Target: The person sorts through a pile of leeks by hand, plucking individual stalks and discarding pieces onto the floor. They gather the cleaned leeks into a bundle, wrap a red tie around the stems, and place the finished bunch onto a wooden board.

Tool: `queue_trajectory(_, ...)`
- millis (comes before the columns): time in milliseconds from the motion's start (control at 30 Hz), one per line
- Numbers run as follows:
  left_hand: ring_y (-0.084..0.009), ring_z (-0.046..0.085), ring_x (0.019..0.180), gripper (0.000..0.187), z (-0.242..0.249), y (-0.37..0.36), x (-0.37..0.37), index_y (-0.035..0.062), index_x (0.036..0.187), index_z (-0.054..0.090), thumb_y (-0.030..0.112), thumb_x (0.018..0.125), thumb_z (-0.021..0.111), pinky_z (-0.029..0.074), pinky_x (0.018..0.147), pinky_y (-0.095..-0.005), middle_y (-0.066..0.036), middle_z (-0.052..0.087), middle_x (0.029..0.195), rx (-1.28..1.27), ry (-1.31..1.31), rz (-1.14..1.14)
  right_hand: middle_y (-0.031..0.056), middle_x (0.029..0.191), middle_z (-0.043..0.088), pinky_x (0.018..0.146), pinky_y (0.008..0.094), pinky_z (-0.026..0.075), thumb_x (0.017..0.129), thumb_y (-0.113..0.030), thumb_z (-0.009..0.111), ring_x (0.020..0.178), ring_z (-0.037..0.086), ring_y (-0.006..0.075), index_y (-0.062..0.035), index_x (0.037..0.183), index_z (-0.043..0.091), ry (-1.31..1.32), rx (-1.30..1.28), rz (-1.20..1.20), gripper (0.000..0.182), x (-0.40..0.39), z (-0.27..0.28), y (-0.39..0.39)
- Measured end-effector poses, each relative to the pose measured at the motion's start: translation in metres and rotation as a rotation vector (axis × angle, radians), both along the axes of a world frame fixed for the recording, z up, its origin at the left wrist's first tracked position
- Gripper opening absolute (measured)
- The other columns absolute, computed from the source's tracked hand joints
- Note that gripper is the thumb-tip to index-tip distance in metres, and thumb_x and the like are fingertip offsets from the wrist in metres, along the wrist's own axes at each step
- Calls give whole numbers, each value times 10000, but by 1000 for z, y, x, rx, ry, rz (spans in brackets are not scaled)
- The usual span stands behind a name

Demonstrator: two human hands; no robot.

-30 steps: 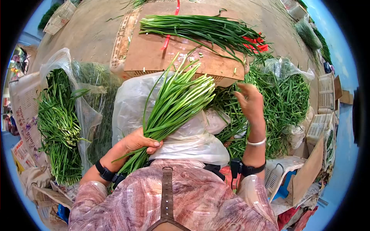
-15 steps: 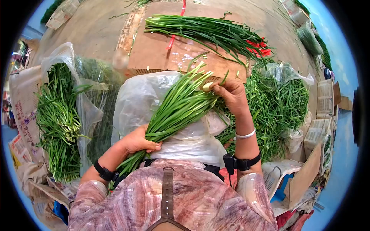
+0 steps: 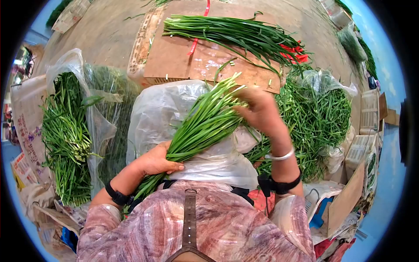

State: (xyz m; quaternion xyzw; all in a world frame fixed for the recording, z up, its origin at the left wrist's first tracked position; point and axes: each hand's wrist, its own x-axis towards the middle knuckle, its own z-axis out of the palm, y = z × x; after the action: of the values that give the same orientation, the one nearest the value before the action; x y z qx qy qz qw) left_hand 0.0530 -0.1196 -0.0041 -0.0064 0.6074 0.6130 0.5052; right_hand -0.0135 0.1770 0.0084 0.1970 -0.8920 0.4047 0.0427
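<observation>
- Reading the clock from the held bunch of green stalks (image 3: pixel 205 122), with twelve straight ahead of the person, I see it slanting above the lap, pale ends towards one o'clock and leaf tips trailing to seven.
- The left hand (image 3: pixel 153 160), at eight o'clock, is wrapped firmly round the leafy part, thumb across the top.
- The right hand (image 3: pixel 260 109), at two o'clock, is apart from the left and blurred beside the pale ends; I cannot tell whether it pinches a stalk.
- A white bangle (image 3: pixel 280 156) circles the right wrist.
- Cloudy plastic sheeting (image 3: pixel 150 113) spreads beneath the bunch.
- At twelve lies a sheet of cardboard (image 3: pixel 174 65) bearing another long bundle (image 3: pixel 222 30), pale ends towards nine, with red ribbon (image 3: pixel 297 54) by its leaf tips.
- Loose greens (image 3: pixel 312 118) are heaped at three.
- At nine, a pile of leafy stems (image 3: pixel 67 139) stands next to clear plastic (image 3: pixel 100 126).
</observation>
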Motion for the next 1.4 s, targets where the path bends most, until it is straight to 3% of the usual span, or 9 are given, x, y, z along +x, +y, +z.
queue_trajectory(100,-88,481,508,355,3,1,-2,36,977,502,50,696,719,397,448,-233,-33,537,708,-55,47,-34,95,896,585,666,317,488,652,-54,705,776,579,273,-78,922,619,196,175,114,285,-2,-8,-33)
queue_trajectory(267,-87,486,507,375,-4,-5,3,38,1033,484,29,721,691,397,451,-235,-28,537,701,31,36,25,67,738,639,558,226,472,795,-23,593,597,579,92,21,856,637,-372,-742,-130,87,1,-29,-18)
queue_trajectory(433,-83,483,510,389,-2,-4,2,51,1083,473,34,746,668,397,455,-233,-19,533,720,7,84,-55,59,696,629,391,161,380,842,-132,606,509,574,90,-34,785,593,-491,-1210,-499,114,-10,-44,54)
queue_trajectory(567,-74,470,531,428,7,0,2,65,1146,459,44,765,652,408,486,-230,-5,525,726,-91,144,-111,124,789,643,491,273,484,800,-187,658,598,622,190,11,873,577,-537,-263,-636,226,-14,-64,113)
queue_trajectory(633,-71,467,549,441,2,-1,4,65,1159,454,49,766,653,410,499,-229,-3,527,737,-85,159,-121,195,853,636,679,377,503,750,-239,691,779,627,320,24,925,591,-2,794,-635,332,-6,-67,107)
queue_trajectory(767,-73,475,626,468,4,1,2,60,1174,449,53,756,661,427,560,-235,-2,535,775,-178,226,-180,220,961,624,800,368,472,718,-272,701,913,609,302,51,989,605,-315,-21,-249,432,-18,-7,41)
queue_trajectory(933,-88,488,684,478,1,1,5,52,1168,452,38,741,666,443,623,-250,-11,546,792,-161,382,-169,135,817,655,702,323,484,699,-235,726,738,621,233,57,950,625,-492,28,4,398,-36,-30,12)
queue_trajectory(1033,-89,491,679,464,-8,-2,8,47,1156,458,28,740,663,443,617,-247,-14,547,786,-120,441,-147,62,762,643,642,276,471,707,-148,716,689,579,141,52,913,645,-745,-367,107,296,-36,-34,10)
queue_trajectory(1400,-67,483,573,546,-5,-3,3,62,1240,413,27,743,636,429,514,-232,-18,568,787,-65,103,-109,86,700,630,492,219,427,790,-81,602,548,554,107,17,751,603,-480,-900,-579,105,-19,-52,46)
